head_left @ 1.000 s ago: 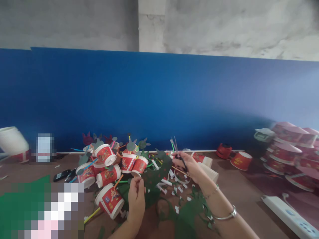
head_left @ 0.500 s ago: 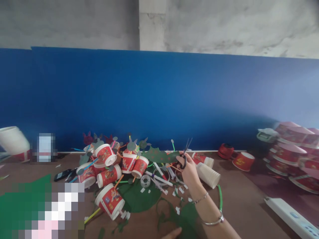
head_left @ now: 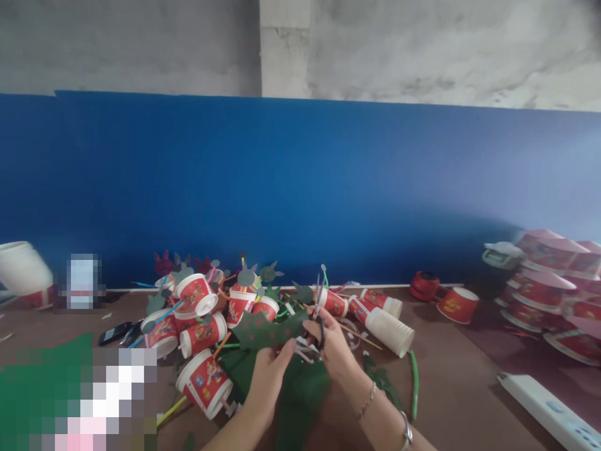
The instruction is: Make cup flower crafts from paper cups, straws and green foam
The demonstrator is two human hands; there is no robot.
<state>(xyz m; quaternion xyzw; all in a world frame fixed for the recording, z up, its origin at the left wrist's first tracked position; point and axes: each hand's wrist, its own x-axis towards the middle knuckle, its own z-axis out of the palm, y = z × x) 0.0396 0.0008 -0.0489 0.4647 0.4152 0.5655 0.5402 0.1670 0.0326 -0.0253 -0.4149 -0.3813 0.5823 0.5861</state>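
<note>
My left hand (head_left: 265, 382) is closed, with its thumb up, at a sheet of dark green paper (head_left: 303, 391) that hangs down between my hands. Black-handled scissors (head_left: 320, 294) are in my right hand (head_left: 335, 347), their blades pointing up and away. A jagged-edged green paper cut-out with reddish marks (head_left: 263, 331) spreads left from my right fingers, above my left hand. My fingers partly hide where the two papers meet.
Red printed paper cups with straws (head_left: 201, 335) pile up at left. A stack of white cups (head_left: 392, 332) lies on its side at right. Further right are a red cup (head_left: 459, 305), a white power strip (head_left: 554, 407) and stacked red cup pieces (head_left: 539, 291). A blue partition (head_left: 282, 188) stands behind.
My left hand has come up from the bottom edge with the green sheet. My right hand, with the scissors and the cut-out, has moved left and nearer.
</note>
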